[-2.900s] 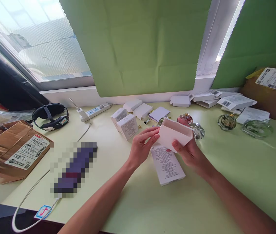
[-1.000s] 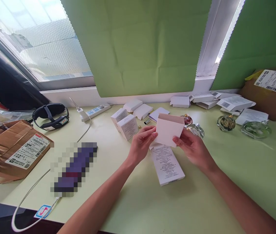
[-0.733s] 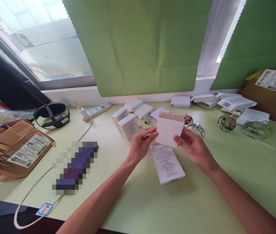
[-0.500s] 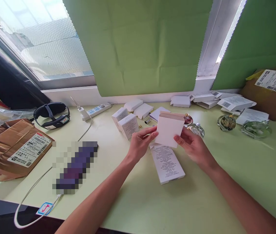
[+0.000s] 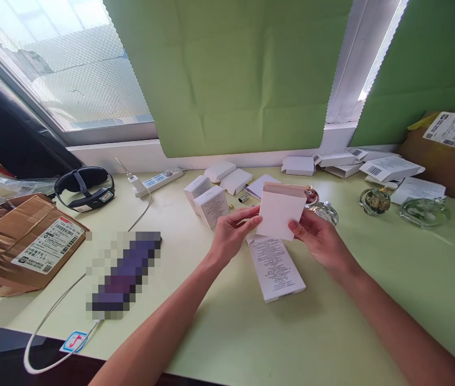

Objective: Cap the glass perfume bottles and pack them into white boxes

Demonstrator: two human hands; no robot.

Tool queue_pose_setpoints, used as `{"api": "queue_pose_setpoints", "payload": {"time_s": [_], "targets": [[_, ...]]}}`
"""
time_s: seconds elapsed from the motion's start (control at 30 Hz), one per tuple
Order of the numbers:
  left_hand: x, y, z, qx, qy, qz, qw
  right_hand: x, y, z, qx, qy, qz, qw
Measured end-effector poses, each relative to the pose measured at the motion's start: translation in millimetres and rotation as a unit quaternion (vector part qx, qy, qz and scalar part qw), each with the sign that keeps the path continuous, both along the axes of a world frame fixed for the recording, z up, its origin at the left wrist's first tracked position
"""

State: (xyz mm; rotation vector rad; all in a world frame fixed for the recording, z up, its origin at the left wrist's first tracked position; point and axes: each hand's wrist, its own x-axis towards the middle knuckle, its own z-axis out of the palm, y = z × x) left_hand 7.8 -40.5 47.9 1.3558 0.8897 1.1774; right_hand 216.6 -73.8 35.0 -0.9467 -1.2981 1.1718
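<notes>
A small white cardboard box (image 5: 279,212) is held upright above the pale green table (image 5: 372,300), its open top facing away from me. My left hand (image 5: 231,233) pinches its left edge and my right hand (image 5: 319,238) grips its right side and lower corner. Flat on the table just under the box lies a white printed carton (image 5: 276,268). Behind the held box stand round glass bottles (image 5: 323,210), partly hidden by it.
Two small white boxes (image 5: 207,201) and folded cartons (image 5: 227,177) sit behind my left hand. More glass pieces (image 5: 374,199) and flat cartons (image 5: 388,169) lie at the right. A brown parcel (image 5: 22,241), a headband device (image 5: 84,186), a power strip (image 5: 158,181) and a cable (image 5: 50,316) are left.
The white box has been turned from tilted with its opening showing to upright with its flat face toward me. Both hands kept hold of it.
</notes>
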Motion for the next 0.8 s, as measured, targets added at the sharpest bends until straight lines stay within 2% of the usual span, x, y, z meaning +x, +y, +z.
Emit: {"api": "queue_pose_setpoints", "payload": {"time_s": [0.17,0.27,0.33,0.4,0.47,0.53,0.63,0.7,0.8], "targets": [[-1.9,1.5,0.6,0.024,0.045,-0.015,0.999,-0.1,0.0,0.0,0.000,-0.017,-0.012,1.000],[-5.8,5.1,3.1,0.053,0.142,0.000,0.988,-0.2,-1.4,0.9,0.002,-0.023,-0.029,0.999],[-10.7,8.3,5.7,0.058,0.233,0.020,0.971,-0.2,-1.9,1.2,0.002,-0.023,-0.035,0.999],[-17.4,11.2,9.0,0.036,0.309,-0.017,0.950,-0.1,-1.9,1.3,0.002,-0.026,-0.038,0.999],[-25.1,13.5,12.8,0.003,0.350,-0.096,0.932,-0.1,-1.8,1.5,0.004,-0.029,-0.041,0.999],[-32.4,15.2,15.9,-0.017,0.363,-0.157,0.918,-0.1,-2.0,1.8,0.010,-0.025,-0.045,0.999],[-40.1,17.3,17.1,-0.025,0.371,-0.214,0.903,-0.8,-3.0,2.9,0.017,-0.022,-0.051,0.998],[-42.1,18.0,14.9,-0.032,0.378,-0.239,0.894,-1.8,-3.9,4.0,0.020,-0.021,-0.053,0.998],[-41.5,17.6,9.5,-0.029,0.384,-0.240,0.891,-3.5,-4.9,5.9,0.023,-0.002,-0.050,0.998]]}}
